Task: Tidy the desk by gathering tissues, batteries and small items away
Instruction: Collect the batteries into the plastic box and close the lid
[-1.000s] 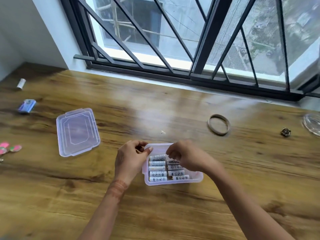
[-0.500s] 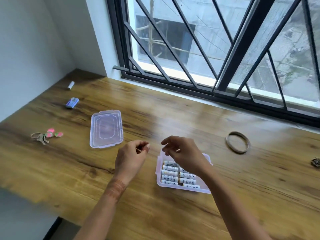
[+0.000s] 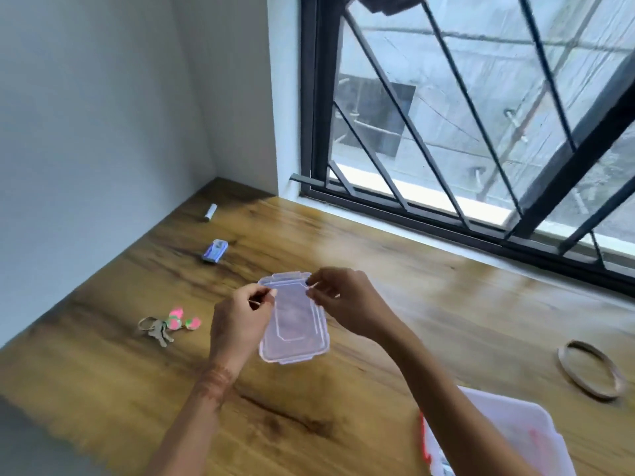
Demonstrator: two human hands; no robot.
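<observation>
You face a wooden desk (image 3: pixel 103 372) that fills the lower frame, its grain dark-streaked and glossy with daylight toward the right. Plain white walls (image 3: pixel 103 115) meet in a corner at upper left. At upper right, a black-framed window (image 3: pixel 318 132) with diagonal bars (image 3: pixel 388 84) looks onto a grey building (image 3: pixel 446 97). A bright ledge (image 3: pixel 429 197) runs along the window's base.

A home: wooden desk (image 3: pixel 343 424) beneath a barred window (image 3: pixel 464 115).

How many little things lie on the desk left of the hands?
3: a white tube by the wall corner, a blue pack nearer, a bunch of keys beside the left hand.
</observation>
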